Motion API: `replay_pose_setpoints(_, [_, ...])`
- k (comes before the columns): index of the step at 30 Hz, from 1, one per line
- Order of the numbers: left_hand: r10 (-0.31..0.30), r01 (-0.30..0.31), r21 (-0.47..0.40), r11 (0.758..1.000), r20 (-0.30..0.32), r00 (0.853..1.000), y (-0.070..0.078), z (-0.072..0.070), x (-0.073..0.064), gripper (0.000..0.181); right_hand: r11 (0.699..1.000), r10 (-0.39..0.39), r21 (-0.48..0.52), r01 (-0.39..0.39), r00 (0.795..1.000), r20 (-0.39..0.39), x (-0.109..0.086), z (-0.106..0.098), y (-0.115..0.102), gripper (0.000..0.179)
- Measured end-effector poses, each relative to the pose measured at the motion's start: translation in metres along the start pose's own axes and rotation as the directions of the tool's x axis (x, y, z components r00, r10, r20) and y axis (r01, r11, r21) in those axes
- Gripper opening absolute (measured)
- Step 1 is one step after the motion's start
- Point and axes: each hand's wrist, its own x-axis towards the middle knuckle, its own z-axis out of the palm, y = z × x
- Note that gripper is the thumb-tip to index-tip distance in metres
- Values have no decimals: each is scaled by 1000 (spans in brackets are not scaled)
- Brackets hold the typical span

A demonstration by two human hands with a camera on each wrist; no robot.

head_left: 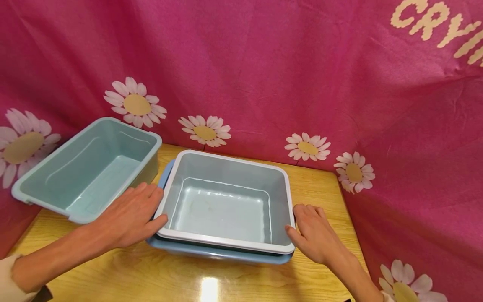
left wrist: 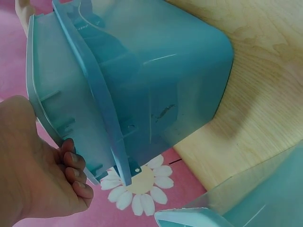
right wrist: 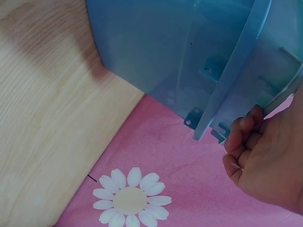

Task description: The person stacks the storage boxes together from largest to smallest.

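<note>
In the head view a light grey plastic bin (head_left: 226, 241) sits nested inside a blue bin (head_left: 219, 253) on the table. The grey rim stands above the blue one, and both wrist views show a gap between the two rims. My left hand (head_left: 132, 216) grips the grey bin's left rim, thumb over the top and fingers curled beneath the lip. At the opposite side my right hand (head_left: 315, 233) holds the right rim in the same way. Beneath my curled fingers in the wrist views, the blue bin (left wrist: 161, 90) rests on the tabletop. Nothing lies inside the grey bin.
A grey-green bin (head_left: 75, 167) stands at the left, close beside my left hand. Pink cloth (head_left: 241, 84) with daisies hangs behind and to the right of the wooden table (head_left: 162, 277). Wood shows in front of the nested bins and to their right.
</note>
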Motion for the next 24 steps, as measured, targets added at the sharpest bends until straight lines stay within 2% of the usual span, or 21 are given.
replay_pose_setpoints(11, [31, -31, 12, 999, -33, 999, -4, 8, -2, 23, 1000, -15, -11, 15, 1000, -8, 1, 7, 0, 20])
replay_pose_setpoints(18, [22, -22, 19, 1000, -37, 999, -5, 12, -4, 23, 1000, 6, -6, -6, 1000, 6, 1, 10, -1, 25])
replay_pose_setpoints(24, [23, -22, 20, 1000, -44, 999, -5, 15, -6, 23, 1000, 1, -6, -1, 1000, 4, 1, 13, -2, 22])
